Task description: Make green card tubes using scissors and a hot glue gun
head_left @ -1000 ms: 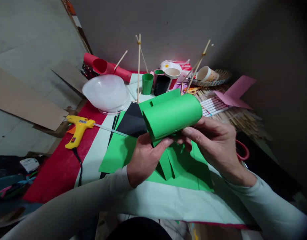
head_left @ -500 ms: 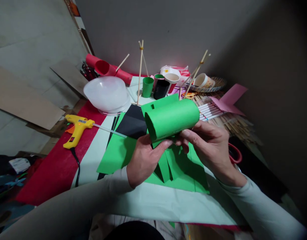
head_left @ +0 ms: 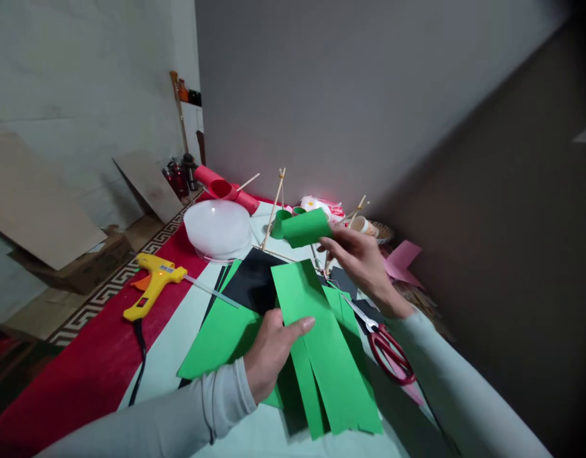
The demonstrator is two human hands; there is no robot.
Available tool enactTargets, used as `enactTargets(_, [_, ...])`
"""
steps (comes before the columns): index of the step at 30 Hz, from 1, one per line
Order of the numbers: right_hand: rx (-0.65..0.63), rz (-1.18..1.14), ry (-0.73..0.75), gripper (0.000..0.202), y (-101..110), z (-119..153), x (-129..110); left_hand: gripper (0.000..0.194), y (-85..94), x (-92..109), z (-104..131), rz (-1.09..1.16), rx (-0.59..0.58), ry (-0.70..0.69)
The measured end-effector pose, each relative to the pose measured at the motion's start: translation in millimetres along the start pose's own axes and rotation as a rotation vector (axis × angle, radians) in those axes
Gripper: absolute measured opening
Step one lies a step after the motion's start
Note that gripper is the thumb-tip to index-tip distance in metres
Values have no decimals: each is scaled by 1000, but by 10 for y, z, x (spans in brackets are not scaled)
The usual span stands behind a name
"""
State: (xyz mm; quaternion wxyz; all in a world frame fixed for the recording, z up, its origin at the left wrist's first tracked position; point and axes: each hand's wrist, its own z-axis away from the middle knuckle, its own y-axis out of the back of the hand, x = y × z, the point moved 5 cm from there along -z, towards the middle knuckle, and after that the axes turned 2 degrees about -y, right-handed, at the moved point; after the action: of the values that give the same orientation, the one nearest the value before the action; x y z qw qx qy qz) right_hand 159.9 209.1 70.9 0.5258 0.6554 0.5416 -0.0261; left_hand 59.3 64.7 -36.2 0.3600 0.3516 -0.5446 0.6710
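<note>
So, closest in, the left hand (head_left: pixel 274 353) has green paper strips (head_left: pixel 328 356) pinched, thumb on top and fingers tucked under. They're just to the near right of the black sheet (head_left: pixel 252 277), my landmark here, and their long axis slants from near right to far left. Red-handled scissors (head_left: pixel 391 353) sit right of the sheet, blades pointing away and leftward. Yellow glue gun (head_left: pixel 154 283) is left of the sheet, its glue stick poking toward it. Right hand (head_left: pixel 362 257) is beyond the sheet and off to its right, holding the green paper tube (head_left: pixel 305 228) by its right end. Tube's long axis runs mostly sideways, left end a bit lower in view, pointing at the green cup (head_left: pixel 279 222); can't tell if they touch. Past the sheet's left side there's a whitish plastic bowl (head_left: pixel 217 229), then red tubes (head_left: pixel 226 189) farthest back.
</note>
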Motion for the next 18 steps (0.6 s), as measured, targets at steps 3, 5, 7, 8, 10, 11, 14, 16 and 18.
enactTargets(3, [-195, 210, -6, 23, -269, -405, 199, 44, 4, -65, 71, 26, 28, 52])
enactTargets(5, [-305, 304, -29, 26, -475, -535, 332, 43, 3, -81, 92, 40, 29, 78])
enactTargets(7, [-375, 360, -58, 35, -637, -582, 422, 41, 1, -76, 85, 58, 20, 95])
enactTargets(8, [-397, 374, -72, 37, -689, -589, 447, 41, 3, -68, 72, 67, 16, 100])
enactTargets(10, [-410, 371, -88, 38, -717, -588, 450, 41, 10, -43, 36, 84, 13, 99])
enactTargets(11, [-402, 352, -89, 38, -691, -582, 431, 41, 13, -29, 18, 92, 11, 94])
enactTargets(14, [-321, 219, -93, 33, -473, -483, 309, 42, 15, 16, -19, 114, -4, 76])
enactTargets(16, [-249, 72, -116, 29, -277, -297, 207, 41, 12, 41, -26, 123, -12, 63])
enactTargets(18, [-205, -105, -158, 39, -127, -2, 116, 38, 4, 60, -28, 128, -15, 53])
